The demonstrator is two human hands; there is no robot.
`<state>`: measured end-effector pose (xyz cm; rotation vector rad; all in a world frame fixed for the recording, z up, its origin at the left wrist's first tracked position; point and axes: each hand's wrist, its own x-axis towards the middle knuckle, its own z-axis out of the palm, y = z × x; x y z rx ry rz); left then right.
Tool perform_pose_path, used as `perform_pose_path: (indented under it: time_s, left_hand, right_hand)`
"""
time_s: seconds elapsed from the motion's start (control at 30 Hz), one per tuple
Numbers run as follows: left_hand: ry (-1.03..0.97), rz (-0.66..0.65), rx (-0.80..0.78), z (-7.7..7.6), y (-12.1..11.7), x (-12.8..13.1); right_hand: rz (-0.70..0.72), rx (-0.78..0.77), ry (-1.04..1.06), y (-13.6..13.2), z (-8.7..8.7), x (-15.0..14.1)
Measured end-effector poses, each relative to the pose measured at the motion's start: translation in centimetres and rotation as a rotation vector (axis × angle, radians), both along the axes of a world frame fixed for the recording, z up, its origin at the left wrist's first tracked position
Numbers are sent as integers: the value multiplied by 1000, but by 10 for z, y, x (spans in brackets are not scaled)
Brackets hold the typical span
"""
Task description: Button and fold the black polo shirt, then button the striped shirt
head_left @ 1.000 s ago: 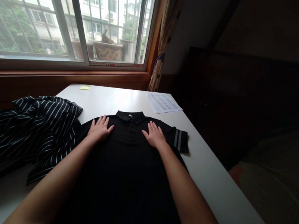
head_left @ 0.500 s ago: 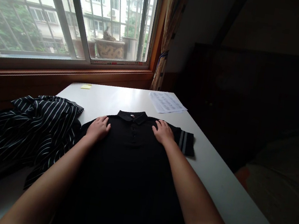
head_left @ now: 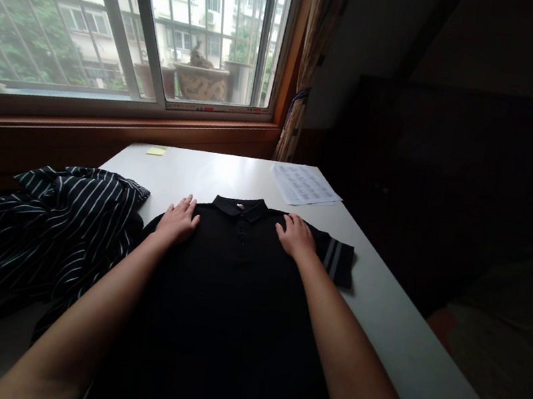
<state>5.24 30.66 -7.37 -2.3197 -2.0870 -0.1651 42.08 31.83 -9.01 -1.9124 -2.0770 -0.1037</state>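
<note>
A black polo shirt [head_left: 230, 302] lies spread face up on the white table, its collar pointing away from me and its buttoned placket in the middle. My left hand [head_left: 179, 218] rests flat on the shirt's left shoulder, fingers stretched and slightly apart. On the opposite shoulder, my right hand [head_left: 296, 234] lies with its fingers extended and a little bent, thumb toward the collar. Beyond it the sleeve with two grey stripes [head_left: 332, 258] reaches out on the table. The left sleeve is mostly hidden behind my left forearm.
A crumpled heap of black-and-white striped cloth [head_left: 59, 227] lies at the left. Printed sheets [head_left: 305, 185] and a yellow sticky note [head_left: 156, 151] are on the far part of the white table [head_left: 403, 356]. Behind stand a barred window [head_left: 172, 29] and a tied curtain [head_left: 306, 78].
The view has shifted slightly, so the table and shirt appear a little further right. My left hand's fingers are more stretched out; both hands stay on the shoulders.
</note>
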Motion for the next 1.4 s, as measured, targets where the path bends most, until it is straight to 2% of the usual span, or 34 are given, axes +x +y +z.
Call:
perform_pose_path:
  time_s: [0.07,0.17,0.23,0.33,0.43,0.57,0.63,0.8,0.87,0.97,1.1,1.23,1.4]
  left_hand:
    - [28,-40,66,5,-4,8]
    - [69,-226,173,11,-6,34]
    - [38,-340,145,10,-5,55]
    - [-22,-382,16,3,-4,76]
    - [-38,-408,-46,-3,-7,75]
    - [-44,-483,-92,-4,-17,50]
    - [-35,-458,-79,-2,-23,38]
    - [5,-238,-75,-1,-32,10]
    - [11,-194,-87,1,-35,1]
    - [13,-174,-101,3,-38,-10]
    - [9,-154,-110,4,-40,-17]
    - [5,-135,-124,4,-40,-19]
    - [10,-124,-116,4,-40,-18]
  right_hand:
    - [3,18,1,0,-1,0]
    - [9,25,4,0,-2,1]
    - [10,26,7,-1,-1,1]
    - [14,23,16,-2,0,2]
    - [18,17,19,-3,0,2]
    - [17,6,18,-3,-1,2]
    - [21,-4,13,-2,-2,3]
    - [50,-53,-6,-6,0,7]
    - [69,-106,-23,-10,2,14]
    - [78,-199,-43,-18,4,36]
    - [36,-297,-53,-34,3,81]
    - [-94,-310,-129,-52,2,120]
    - [-356,-285,-122,-64,2,136]
